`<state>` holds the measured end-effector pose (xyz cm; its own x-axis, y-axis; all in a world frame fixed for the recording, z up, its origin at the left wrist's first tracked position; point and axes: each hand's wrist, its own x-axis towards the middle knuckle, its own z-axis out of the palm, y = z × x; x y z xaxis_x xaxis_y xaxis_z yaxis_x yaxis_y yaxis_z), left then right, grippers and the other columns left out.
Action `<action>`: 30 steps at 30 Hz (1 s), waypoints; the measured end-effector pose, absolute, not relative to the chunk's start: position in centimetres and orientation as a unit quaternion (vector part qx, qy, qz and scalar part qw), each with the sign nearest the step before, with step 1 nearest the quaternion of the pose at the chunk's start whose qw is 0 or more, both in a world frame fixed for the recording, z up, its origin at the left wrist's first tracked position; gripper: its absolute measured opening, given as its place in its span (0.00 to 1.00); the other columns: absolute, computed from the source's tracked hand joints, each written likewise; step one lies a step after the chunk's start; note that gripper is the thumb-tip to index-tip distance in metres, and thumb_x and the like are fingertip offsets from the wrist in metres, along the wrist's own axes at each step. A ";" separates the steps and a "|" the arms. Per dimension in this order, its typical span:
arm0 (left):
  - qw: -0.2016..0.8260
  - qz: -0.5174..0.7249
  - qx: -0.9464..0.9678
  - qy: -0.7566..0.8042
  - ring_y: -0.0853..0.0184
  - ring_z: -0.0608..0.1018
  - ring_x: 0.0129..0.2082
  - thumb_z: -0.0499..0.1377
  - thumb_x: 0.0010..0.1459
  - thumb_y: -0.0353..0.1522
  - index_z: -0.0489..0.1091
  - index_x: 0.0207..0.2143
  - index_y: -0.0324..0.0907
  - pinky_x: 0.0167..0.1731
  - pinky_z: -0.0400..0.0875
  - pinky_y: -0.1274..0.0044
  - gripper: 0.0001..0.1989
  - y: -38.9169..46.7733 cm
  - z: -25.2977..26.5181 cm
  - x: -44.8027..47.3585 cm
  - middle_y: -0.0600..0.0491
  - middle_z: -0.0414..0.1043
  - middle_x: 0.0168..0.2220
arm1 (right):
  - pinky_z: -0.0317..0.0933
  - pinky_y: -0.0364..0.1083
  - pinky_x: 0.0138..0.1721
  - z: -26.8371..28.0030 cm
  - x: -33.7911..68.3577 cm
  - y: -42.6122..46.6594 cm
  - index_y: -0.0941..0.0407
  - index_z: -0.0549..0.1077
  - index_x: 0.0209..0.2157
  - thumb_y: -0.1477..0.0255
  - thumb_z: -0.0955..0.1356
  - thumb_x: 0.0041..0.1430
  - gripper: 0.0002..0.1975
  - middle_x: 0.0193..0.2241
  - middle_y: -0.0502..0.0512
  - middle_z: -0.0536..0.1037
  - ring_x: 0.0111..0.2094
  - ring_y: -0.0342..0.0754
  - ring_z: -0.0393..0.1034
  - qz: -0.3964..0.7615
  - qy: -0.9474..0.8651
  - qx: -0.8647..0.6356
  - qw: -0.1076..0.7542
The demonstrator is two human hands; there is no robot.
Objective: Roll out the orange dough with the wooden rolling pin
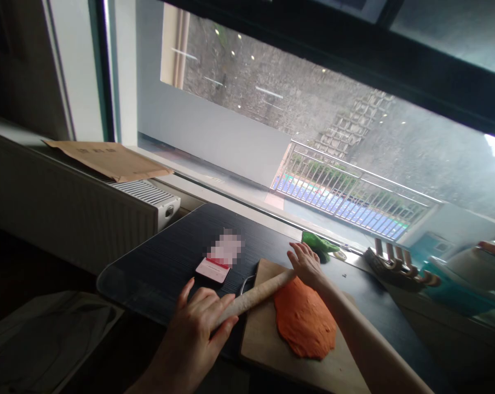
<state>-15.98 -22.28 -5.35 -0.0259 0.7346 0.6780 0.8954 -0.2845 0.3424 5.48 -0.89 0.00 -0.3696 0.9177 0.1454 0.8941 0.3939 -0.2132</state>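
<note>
The pale, slender wooden rolling pin (264, 293) lies aslant over the upper left edge of a flattened orange sheet of dough-like material (305, 323), which rests on a light wooden board (256, 342) on the dark, wood-grained counter (149, 273). The left grip (196, 320) is loosely closed on the near end of the pin, thumb on one side and fingers on the other. The right grip (307, 267) is flat and unclosed, its fingers stretched out past the far end and the hand laid over it; whether the thumb hooks beneath cannot be seen.

The pin looks light and rigid, with a smooth round surface that should turn easily under open palms. Its two ends are the sensible places to hold, leaving the middle free to bear on the sheet. The orange sheet seems soft and pliable, with a bumpy surface and an uneven outline; it would probably stretch or tear if pinched at one edge, so lifting calls for spread fingers underneath. It may also cling to the wood. A black-edged phone with a lit screen (214, 271) lies on the counter beyond the left grip, near its fingers.
</note>
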 end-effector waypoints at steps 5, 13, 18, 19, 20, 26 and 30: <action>0.031 -0.396 -0.730 -0.556 0.66 0.74 0.37 0.57 0.59 0.35 0.69 0.46 0.48 0.53 0.57 0.62 0.12 -20.9 -4.0 -15.2 0.58 0.74 0.34 | 0.47 0.56 0.57 2.5 5.4 0.3 0.53 0.62 0.57 0.62 0.52 0.65 0.24 0.57 0.57 0.64 0.61 0.52 0.52 0.069 -0.811 -0.560 0.156; -0.034 -0.354 -0.763 -0.539 0.64 0.71 0.43 0.58 0.55 0.28 0.69 0.46 0.52 0.57 0.48 0.53 0.17 -18.4 -2.1 -10.0 0.58 0.72 0.35 | 0.45 0.53 0.59 -1.0 9.7 -5.6 0.55 0.67 0.53 0.60 0.52 0.64 0.25 0.56 0.56 0.66 0.60 0.52 0.52 0.112 -0.798 -0.566 0.172; 0.038 -0.368 -0.735 -0.568 0.62 0.71 0.43 0.59 0.54 0.29 0.70 0.46 0.48 0.56 0.48 0.53 0.15 -17.1 -2.7 -10.1 0.56 0.71 0.37 | 0.44 0.52 0.58 -0.7 8.1 -3.3 0.51 0.67 0.53 0.60 0.52 0.65 0.23 0.55 0.53 0.67 0.61 0.51 0.50 0.107 -0.780 -0.599 0.148; 0.051 -0.370 -0.731 -0.571 0.62 0.71 0.43 0.59 0.55 0.29 0.70 0.46 0.47 0.56 0.48 0.53 0.15 -16.9 -2.8 -10.3 0.55 0.71 0.37 | 0.45 0.53 0.57 -0.6 7.6 -2.5 0.51 0.67 0.52 0.60 0.51 0.65 0.23 0.54 0.54 0.68 0.60 0.51 0.52 0.108 -0.776 -0.605 0.146; 0.061 -0.372 -0.727 -0.574 0.62 0.71 0.43 0.59 0.55 0.29 0.70 0.46 0.47 0.55 0.49 0.53 0.14 -16.8 -2.9 -10.4 0.55 0.71 0.36 | 0.46 0.53 0.57 -0.4 7.1 -1.8 0.52 0.67 0.52 0.60 0.51 0.65 0.23 0.54 0.55 0.68 0.59 0.51 0.54 0.107 -0.772 -0.609 0.145; 0.086 -0.377 -0.727 -0.568 0.62 0.71 0.41 0.58 0.55 0.28 0.69 0.47 0.47 0.55 0.51 0.53 0.16 -17.3 -3.3 -10.3 0.55 0.71 0.36 | 0.45 0.53 0.57 -0.3 6.9 -2.3 0.52 0.67 0.52 0.58 0.52 0.64 0.24 0.54 0.56 0.68 0.59 0.52 0.52 0.094 -0.769 -0.615 0.144; 0.086 -0.389 -0.732 -0.553 0.63 0.71 0.42 0.56 0.55 0.26 0.68 0.49 0.48 0.56 0.48 0.53 0.18 -18.3 -3.6 -9.4 0.55 0.71 0.36 | 0.43 0.52 0.58 -0.9 8.9 -5.5 0.49 0.66 0.53 0.57 0.52 0.64 0.24 0.57 0.51 0.65 0.62 0.50 0.47 0.077 -0.762 -0.624 0.153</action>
<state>-9.43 -18.29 -3.60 0.0864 0.7427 0.6641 0.8765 -0.3735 0.3036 8.91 -5.50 -0.93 -0.1740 0.9751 0.1371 0.9277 0.2091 -0.3093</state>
